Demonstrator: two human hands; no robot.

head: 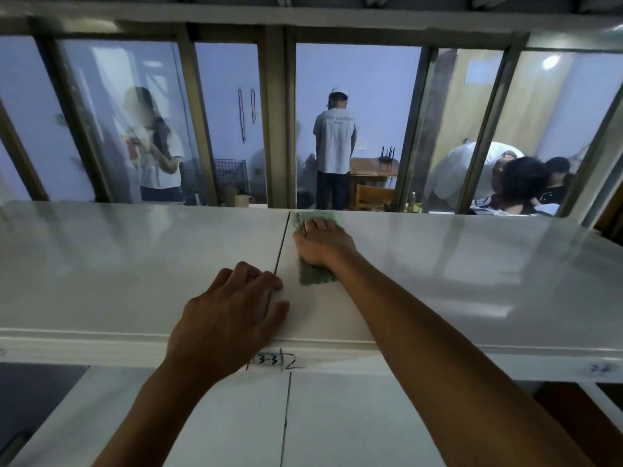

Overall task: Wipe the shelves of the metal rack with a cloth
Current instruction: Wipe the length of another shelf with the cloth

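The wiping of the top shelf (438, 264) is in progress: the right hand (322, 244) presses flat on the green cloth (315, 276) far ahead of the left hand (229, 311), which rests open on the front edge, so the next stroke probably needs steady pressure sideways.

Green cloth (312, 251) flat on white shelf (455, 264)

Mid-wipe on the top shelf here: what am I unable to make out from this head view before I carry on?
- Cloth: its middle lies hidden under the right hand.
- Black writing on the shelf's front edge: partly covered by the left hand.
- Lower shelf: crossed by both forearms and cut off by the bottom edge.
- Shelf ends: run past both side edges.
- Dirt or wet streaks: glare masks them.
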